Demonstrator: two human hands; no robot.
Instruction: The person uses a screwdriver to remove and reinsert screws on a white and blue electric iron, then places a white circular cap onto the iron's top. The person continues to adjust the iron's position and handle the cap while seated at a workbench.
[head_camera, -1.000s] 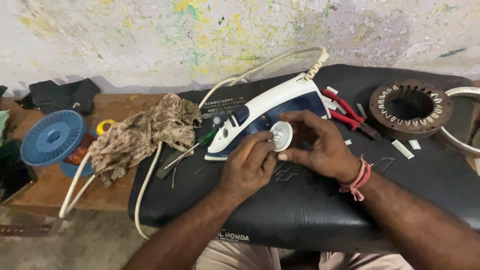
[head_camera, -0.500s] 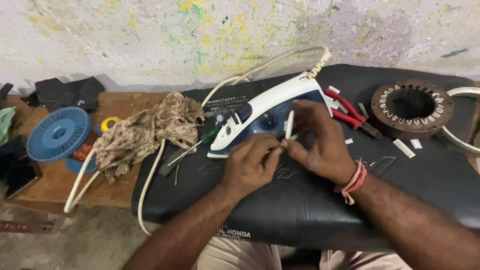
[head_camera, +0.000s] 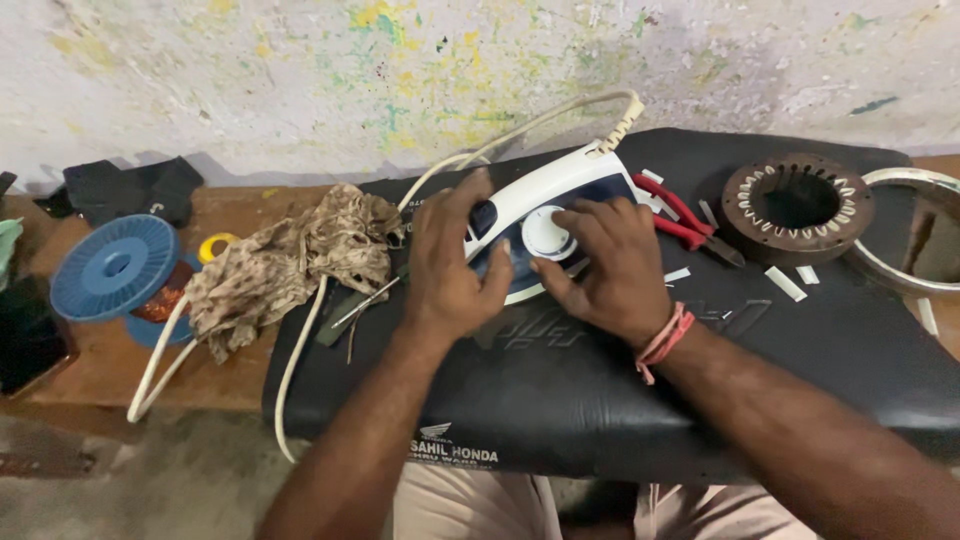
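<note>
While the left hand (head_camera: 450, 270) clamps down on the white-and-blue iron (head_camera: 545, 215), the right hand (head_camera: 605, 265) pinches its round white dial (head_camera: 547, 234) with fingertips; red pliers (head_camera: 680, 222) lie just beyond that hand.

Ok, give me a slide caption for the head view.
Both hands, left hand and right hand, on a white-and-blue iron atop a black seat cushion.
</note>
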